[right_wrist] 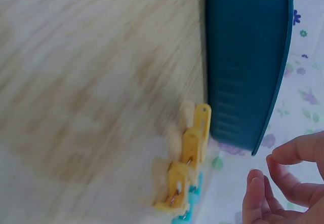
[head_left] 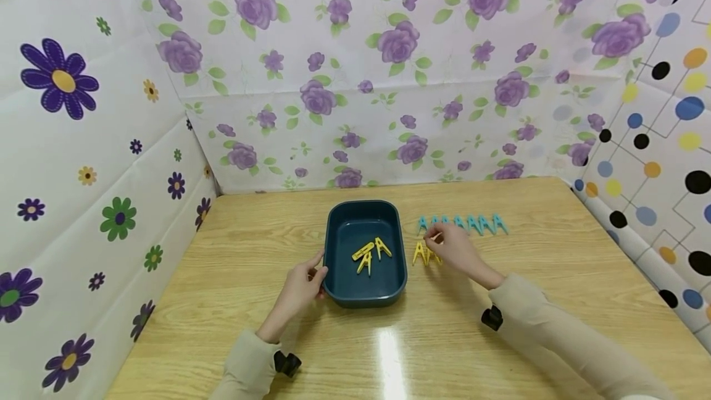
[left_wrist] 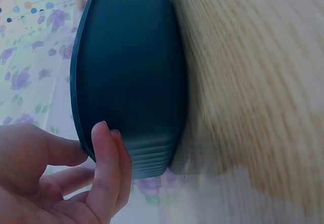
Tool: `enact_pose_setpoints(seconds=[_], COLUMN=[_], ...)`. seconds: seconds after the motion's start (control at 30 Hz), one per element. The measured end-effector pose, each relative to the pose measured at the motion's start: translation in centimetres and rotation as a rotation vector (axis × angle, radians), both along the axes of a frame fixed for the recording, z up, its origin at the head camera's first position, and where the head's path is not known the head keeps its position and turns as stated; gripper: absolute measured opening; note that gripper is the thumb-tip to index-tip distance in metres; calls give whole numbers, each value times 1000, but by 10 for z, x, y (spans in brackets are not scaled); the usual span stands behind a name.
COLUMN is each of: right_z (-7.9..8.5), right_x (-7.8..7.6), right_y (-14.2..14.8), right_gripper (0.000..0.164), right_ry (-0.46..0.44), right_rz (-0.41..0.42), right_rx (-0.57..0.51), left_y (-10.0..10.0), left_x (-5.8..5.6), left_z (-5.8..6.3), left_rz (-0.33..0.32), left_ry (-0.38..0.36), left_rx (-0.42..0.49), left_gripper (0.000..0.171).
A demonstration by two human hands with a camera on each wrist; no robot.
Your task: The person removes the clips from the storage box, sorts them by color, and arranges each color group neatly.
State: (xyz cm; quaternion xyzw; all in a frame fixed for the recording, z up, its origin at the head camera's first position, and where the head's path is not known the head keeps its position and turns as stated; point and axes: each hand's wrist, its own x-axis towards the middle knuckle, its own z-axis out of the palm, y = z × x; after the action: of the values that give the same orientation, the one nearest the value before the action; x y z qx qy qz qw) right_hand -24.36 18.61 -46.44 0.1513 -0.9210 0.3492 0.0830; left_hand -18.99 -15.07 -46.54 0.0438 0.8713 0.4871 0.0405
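My left hand (head_left: 302,286) grips the left side of a dark teal plastic bin (head_left: 365,300), fingers on its outer wall (left_wrist: 126,67) and rim. Inside lie three yellow clothespins (head_left: 365,263). To the right of the bin, my right hand (head_left: 455,252) hovers over a short row of yellow clothespins (head_left: 419,254), partly hiding them. In the right wrist view its fingers (right_wrist: 293,150) are bent, thumb and fingertips near each other with nothing seen between them. Three yellow clothespins (right_wrist: 191,145) stand below, apart from the fingers.
Behind the yellow row stands a row of several blue clothespins (head_left: 485,225), partly covered by the right hand. All stand on a wood-grain table (head_left: 250,227). Patterned cloth walls (head_left: 355,79) enclose the table at the back and both sides.
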Motion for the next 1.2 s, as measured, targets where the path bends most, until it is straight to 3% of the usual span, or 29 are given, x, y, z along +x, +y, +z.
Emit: enact_pose_setpoints(seconds=[0.3, 0.6, 0.9, 1.2], right_z=[7, 13, 11, 12], right_x=[-6, -5, -8, -13], right_y=[-18, -31, -42, -55], right_gripper=[16, 20, 16, 18], right_ry=[2, -59, 20, -26], right_rz=[51, 88, 108, 181], right_rx=[-40, -68, -108, -106], left_y=[0, 0, -1, -2], left_x=[-1, 1, 0, 0], left_z=[0, 2, 2, 1], left_rz=[-8, -1, 7, 3], left_ry=[-10, -3, -13, -7], left_rx=[-9, -1, 10, 13], left_gripper=[48, 48, 48, 47])
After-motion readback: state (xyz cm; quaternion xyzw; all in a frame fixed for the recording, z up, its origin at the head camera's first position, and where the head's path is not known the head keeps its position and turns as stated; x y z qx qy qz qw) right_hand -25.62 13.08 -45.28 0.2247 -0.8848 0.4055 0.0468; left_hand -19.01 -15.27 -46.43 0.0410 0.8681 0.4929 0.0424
